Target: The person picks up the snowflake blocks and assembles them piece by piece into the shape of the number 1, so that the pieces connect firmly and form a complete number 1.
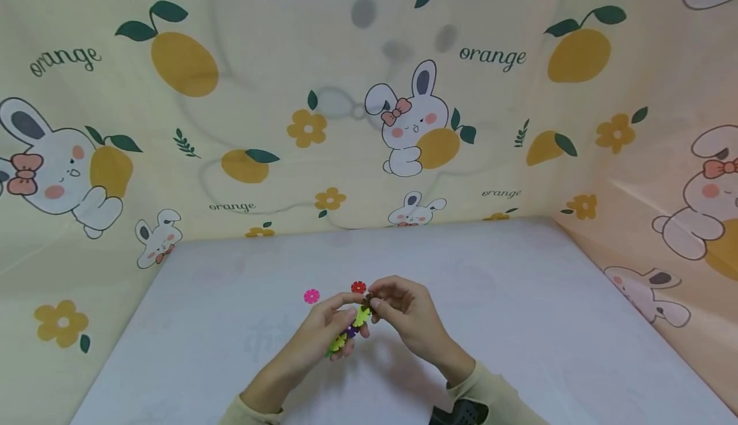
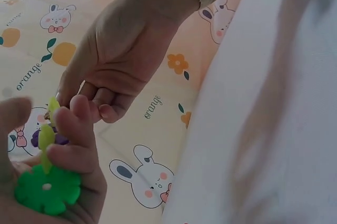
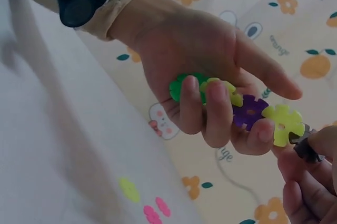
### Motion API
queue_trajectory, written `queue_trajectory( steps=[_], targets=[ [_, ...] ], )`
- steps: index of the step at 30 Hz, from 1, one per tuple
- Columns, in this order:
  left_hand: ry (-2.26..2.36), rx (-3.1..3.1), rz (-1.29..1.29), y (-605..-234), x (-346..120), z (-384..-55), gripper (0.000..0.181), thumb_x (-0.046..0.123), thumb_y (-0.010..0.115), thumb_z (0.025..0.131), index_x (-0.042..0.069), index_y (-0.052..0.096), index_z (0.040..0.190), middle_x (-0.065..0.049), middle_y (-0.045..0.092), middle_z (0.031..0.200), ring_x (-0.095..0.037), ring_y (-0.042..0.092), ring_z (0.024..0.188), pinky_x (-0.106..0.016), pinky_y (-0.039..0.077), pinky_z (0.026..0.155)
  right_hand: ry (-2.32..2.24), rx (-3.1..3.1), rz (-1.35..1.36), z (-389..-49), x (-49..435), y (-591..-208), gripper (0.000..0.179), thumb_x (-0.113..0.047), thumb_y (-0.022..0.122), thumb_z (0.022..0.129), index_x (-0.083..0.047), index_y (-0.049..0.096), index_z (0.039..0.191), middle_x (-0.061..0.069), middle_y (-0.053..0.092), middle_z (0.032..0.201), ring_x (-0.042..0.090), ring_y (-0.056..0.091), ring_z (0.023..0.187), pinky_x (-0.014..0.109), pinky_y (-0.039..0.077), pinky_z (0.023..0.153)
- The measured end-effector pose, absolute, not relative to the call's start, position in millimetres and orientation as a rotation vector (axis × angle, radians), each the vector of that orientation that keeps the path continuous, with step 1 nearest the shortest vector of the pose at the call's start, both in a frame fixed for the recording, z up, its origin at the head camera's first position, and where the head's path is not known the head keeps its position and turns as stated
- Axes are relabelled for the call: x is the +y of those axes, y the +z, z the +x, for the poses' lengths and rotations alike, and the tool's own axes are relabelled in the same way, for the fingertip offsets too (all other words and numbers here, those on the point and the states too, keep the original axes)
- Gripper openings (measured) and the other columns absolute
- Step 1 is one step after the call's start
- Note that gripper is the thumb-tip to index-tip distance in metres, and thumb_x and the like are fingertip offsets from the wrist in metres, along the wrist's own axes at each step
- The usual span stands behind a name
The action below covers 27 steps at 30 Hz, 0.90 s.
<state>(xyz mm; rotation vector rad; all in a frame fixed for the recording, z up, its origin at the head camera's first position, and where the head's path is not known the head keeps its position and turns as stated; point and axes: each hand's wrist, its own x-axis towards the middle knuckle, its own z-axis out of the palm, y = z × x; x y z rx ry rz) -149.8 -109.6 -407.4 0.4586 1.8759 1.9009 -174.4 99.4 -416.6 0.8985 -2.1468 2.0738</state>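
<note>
A chain of flower-shaped plastic discs lies along my left hand (image 1: pixel 318 333), whose fingers curl round it. From its lower end the chain runs from a green disc (image 2: pixel 48 189) to a yellow one, a purple disc (image 3: pixel 250 112) and another yellow disc (image 3: pixel 285 124). At the far end my right hand (image 1: pixel 412 315) pinches a dark brown disc (image 3: pixel 306 149) between thumb and fingers. This disc touches the last yellow one; how far the two slots interlock is hidden by the fingertips. The left fingers cover parts of the green and lower yellow discs.
On the white table (image 1: pixel 519 322) just beyond the hands lie a loose pink disc (image 1: pixel 311 296) and a red disc (image 1: pixel 359 287). The right wrist view also shows a loose yellow disc (image 3: pixel 129 189). A patterned cloth (image 1: pixel 346 156) hangs behind the table and at its sides.
</note>
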Motion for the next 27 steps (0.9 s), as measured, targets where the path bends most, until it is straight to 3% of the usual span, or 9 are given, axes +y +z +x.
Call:
queue_trajectory(
  steps=[4, 7, 13, 16, 20, 27],
  targets=[
    [1.877, 1.951, 0.463, -408.3, -107.8, -148.8, 0.049, 0.023, 0.068, 0.098, 0.011, 0.045, 0.14, 0.0, 0.064, 0.085, -0.006, 0.048, 0.059, -0.018, 0.039, 0.051, 2.043, -2.173, 0.835, -173.0, 98.2, -416.9, 0.013, 0.0, 0.064, 0.096, 0.005, 0.058, 0.107, 0.027, 0.068, 0.091, 0.007, 0.066, 0.072, 0.03, 0.06, 0.068],
    [1.86, 2.057, 0.485, -409.3, -106.1, -147.7, 0.054, 0.021, 0.073, 0.094, 0.015, 0.045, 0.14, -0.006, 0.063, 0.083, -0.008, 0.051, 0.059, -0.019, 0.043, 0.051, 2.045, -2.172, 0.809, -173.4, 98.1, -416.4, 0.012, 0.0, 0.064, 0.096, 0.005, 0.056, 0.103, 0.028, 0.067, 0.088, 0.007, 0.066, 0.07, 0.032, 0.06, 0.067],
    [1.818, 2.232, 0.563, -410.9, -102.7, -145.7, 0.045, 0.019, 0.065, 0.099, 0.015, 0.047, 0.141, -0.02, 0.068, 0.104, -0.008, 0.059, 0.064, -0.022, 0.051, 0.05, 2.074, -2.143, 0.793, -175.1, 97.7, -416.9, 0.012, 0.001, 0.064, 0.095, 0.008, 0.056, 0.1, 0.03, 0.066, 0.086, 0.006, 0.066, 0.069, 0.028, 0.06, 0.066],
    [1.768, 2.298, 0.601, -411.4, -102.1, -144.4, 0.042, 0.021, 0.061, 0.102, 0.016, 0.048, 0.141, -0.015, 0.07, 0.108, -0.007, 0.06, 0.065, -0.022, 0.05, 0.051, 2.104, -2.127, 0.784, -175.4, 97.1, -417.2, 0.012, 0.002, 0.065, 0.095, 0.009, 0.056, 0.099, 0.031, 0.064, 0.083, 0.005, 0.066, 0.068, 0.026, 0.06, 0.065],
    [1.707, 2.378, 0.671, -413.7, -102.0, -144.0, 0.039, 0.021, 0.057, 0.104, 0.019, 0.047, 0.142, -0.009, 0.073, 0.102, -0.005, 0.058, 0.064, -0.021, 0.049, 0.056, 2.148, -2.128, 0.778, -175.3, 95.3, -418.0, 0.014, 0.002, 0.065, 0.094, 0.011, 0.055, 0.098, 0.034, 0.061, 0.076, 0.003, 0.065, 0.066, 0.025, 0.059, 0.064],
    [1.638, 2.419, 0.707, -415.6, -101.8, -144.6, 0.037, 0.021, 0.051, 0.107, 0.023, 0.046, 0.144, -0.006, 0.072, 0.1, -0.005, 0.055, 0.06, -0.022, 0.048, 0.059, 2.196, -2.164, 0.728, -174.4, 94.3, -420.5, 0.015, 0.0, 0.064, 0.094, 0.01, 0.054, 0.099, 0.035, 0.061, 0.074, 0.005, 0.065, 0.063, 0.025, 0.058, 0.065]
  ],
)
